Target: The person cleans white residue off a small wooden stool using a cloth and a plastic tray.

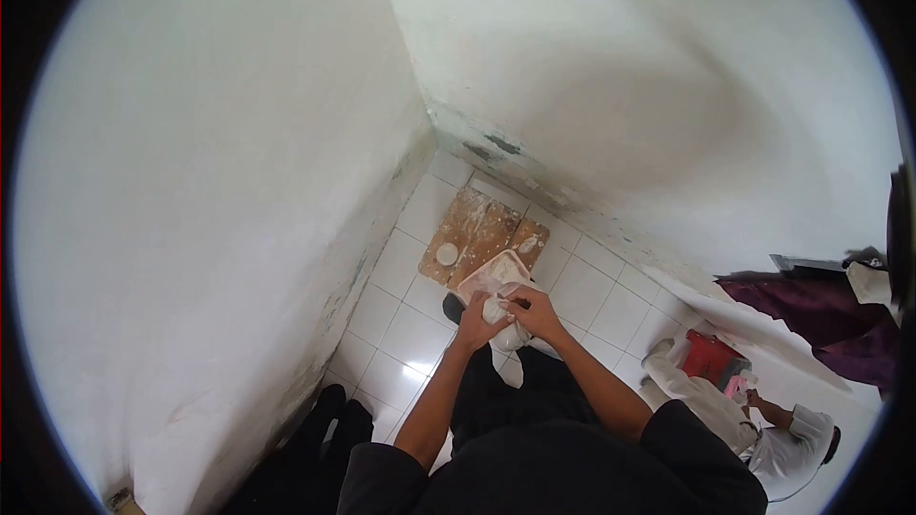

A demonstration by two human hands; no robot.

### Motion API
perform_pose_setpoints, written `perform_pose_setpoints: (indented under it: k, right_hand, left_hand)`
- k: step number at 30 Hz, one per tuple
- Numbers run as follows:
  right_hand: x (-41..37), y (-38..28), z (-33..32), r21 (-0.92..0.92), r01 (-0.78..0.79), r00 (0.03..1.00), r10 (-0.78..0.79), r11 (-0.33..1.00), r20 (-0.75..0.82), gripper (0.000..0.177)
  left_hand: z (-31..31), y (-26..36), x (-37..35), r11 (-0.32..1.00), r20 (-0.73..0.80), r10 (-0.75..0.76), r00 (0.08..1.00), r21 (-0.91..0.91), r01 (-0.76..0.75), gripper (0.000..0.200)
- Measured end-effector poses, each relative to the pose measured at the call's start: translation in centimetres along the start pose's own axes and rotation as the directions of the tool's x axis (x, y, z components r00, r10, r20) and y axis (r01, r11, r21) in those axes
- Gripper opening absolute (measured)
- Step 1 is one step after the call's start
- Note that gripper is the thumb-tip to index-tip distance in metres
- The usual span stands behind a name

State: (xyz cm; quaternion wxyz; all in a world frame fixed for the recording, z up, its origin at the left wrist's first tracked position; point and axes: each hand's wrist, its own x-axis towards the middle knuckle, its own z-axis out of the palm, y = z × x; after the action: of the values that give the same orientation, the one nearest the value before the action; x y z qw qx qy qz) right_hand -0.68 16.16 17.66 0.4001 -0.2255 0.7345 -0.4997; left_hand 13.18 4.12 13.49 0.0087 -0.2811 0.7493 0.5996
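Both hands meet in front of my body over a pink tray that has white powder in it. My left hand is closed on the left side of a white plastic bag. At the bag's top right, my right hand has its fingers bent and pinched on the bag. The bag hangs below the fingers, and its contents cannot be made out. Beyond the tray lies a wooden board spattered with white, with a round whitish object on its left part.
Two pale walls meet in a corner ahead, above white floor tiles. At the right a person in light clothes bends near a red container. Purple cloth hangs at the right wall. Dark-clothed legs show at the lower left.
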Motion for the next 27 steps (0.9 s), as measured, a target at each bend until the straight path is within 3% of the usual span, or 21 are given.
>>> perform_pose_setpoints:
  k: [1, 3, 5, 12, 14, 21, 23, 27]
  right_hand:
    - [-0.2, 1.2, 0.7, 0.023, -0.090, 0.996, 0.091, 0.996, -0.012, 0.019]
    - [-0.4, 3.4, 1.8, 0.045, -0.190, 0.981, 0.191, 0.981, -0.021, 0.023]
    - [0.2, 4.7, 2.4, 0.137, -0.391, 0.920, 0.391, 0.910, 0.027, 0.026]
    - [3.3, 10.4, 4.9, 0.161, -0.518, 0.855, 0.510, 0.840, 0.092, 0.025]
    - [4.0, 11.7, 5.4, 0.171, -0.601, 0.799, 0.591, 0.781, 0.112, 0.034]
    - [4.6, 15.5, 6.6, 0.254, -0.677, 0.729, 0.675, 0.690, 0.109, 0.039]
    - [4.6, 15.4, 6.5, 0.316, -0.709, 0.691, 0.711, 0.631, 0.132, 0.041]
    - [4.7, 15.1, 6.4, 0.377, -0.705, 0.687, 0.710, 0.601, 0.155, 0.041]
  left_hand:
    - [0.3, -0.6, -0.3, 1.000, 0.003, -0.006, 1.000, 0.000, 0.006, 0.068]
    - [0.9, -1.7, -1.0, 0.949, 0.111, -0.219, 0.969, -0.205, 0.238, 0.070]
    - [0.8, -2.6, -1.1, 0.919, 0.162, -0.270, 0.949, -0.251, 0.304, 0.071]
    - [1.4, -8.1, 0.4, 0.744, 0.300, -0.490, 0.819, -0.346, 0.571, 0.076]
    - [1.2, -8.7, 0.8, 0.737, 0.314, -0.516, 0.797, -0.311, 0.600, 0.079]
    - [0.7, -10.1, 2.1, 0.661, 0.462, -0.582, 0.669, -0.210, 0.721, 0.087]
    - [-0.4, -7.7, 2.5, 0.672, 0.475, -0.569, 0.672, -0.203, 0.712, 0.087]
    - [-0.3, -8.5, 3.0, 0.684, 0.510, -0.560, 0.653, -0.161, 0.712, 0.087]
